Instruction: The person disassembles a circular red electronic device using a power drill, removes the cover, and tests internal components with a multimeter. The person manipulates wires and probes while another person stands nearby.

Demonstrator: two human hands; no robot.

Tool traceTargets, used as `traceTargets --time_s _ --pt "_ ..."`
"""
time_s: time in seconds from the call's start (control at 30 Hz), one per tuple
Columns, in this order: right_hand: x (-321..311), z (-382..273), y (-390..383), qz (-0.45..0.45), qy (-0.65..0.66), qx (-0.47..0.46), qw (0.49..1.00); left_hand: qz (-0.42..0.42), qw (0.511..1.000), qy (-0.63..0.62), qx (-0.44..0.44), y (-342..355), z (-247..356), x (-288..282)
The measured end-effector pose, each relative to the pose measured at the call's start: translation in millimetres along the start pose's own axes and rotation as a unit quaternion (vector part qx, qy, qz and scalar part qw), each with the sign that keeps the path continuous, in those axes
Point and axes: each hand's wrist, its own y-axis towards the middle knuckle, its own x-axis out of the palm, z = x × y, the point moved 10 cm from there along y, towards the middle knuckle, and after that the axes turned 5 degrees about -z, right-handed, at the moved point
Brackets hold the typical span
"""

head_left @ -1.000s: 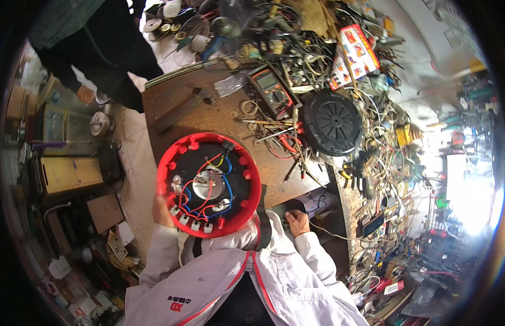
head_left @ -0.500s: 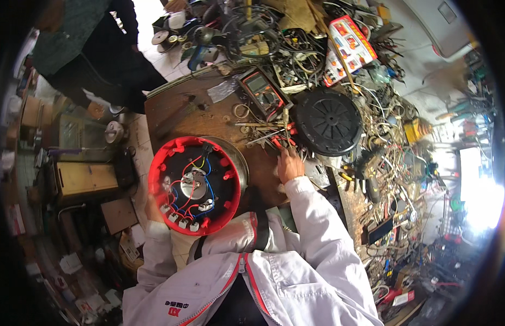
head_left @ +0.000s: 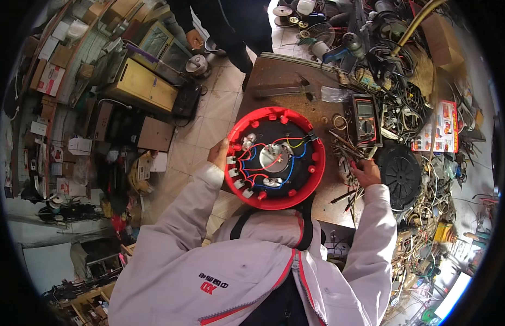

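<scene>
My left hand (head_left: 217,153) grips the left side of a round red housing (head_left: 315,168), tilted open toward me, with a black inside, a silver disc (head_left: 273,159), red, blue and yellow wires and several pale connectors along its left side. Over at the tool pile (head_left: 350,149) to the housing's right, my right hand (head_left: 366,173) has curled fingers around something I cannot make out. A multimeter (head_left: 365,120) lies just above that hand, and a black slotted round cover (head_left: 398,176) is right of it.
The worn wooden bench (head_left: 268,79) carries dense tangles of cables and parts (head_left: 383,76) on the right. A person in dark clothing (head_left: 230,27) stands beyond it at the top. Shelves (head_left: 54,65), a yellow cabinet (head_left: 138,84) and tiled floor (head_left: 201,130) are on the left.
My right hand has moved from low beside my lap up to the loose tools. The camera view has turned, so the housing appears farther right; my left hand still grips it.
</scene>
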Motion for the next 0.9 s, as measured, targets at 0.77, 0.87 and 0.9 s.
traceTargets --time_s 0.77,0.87,0.9 --pt "-125.4 -208.2 -178.3 0.173 0.651 -0.238 0.700 -0.208 0.961 -0.178 -0.045 -8.4 -56.3 -17.5" --pt "-119.4 -209.2 -195.2 0.225 0.610 -0.156 0.744 -0.206 0.950 -0.215 -0.090 -9.2 -54.7 -14.8" --pt "-115.6 -211.7 -201.6 0.238 0.588 -0.147 0.759 -0.208 0.951 -0.208 -0.094 -7.7 -59.2 -14.1"
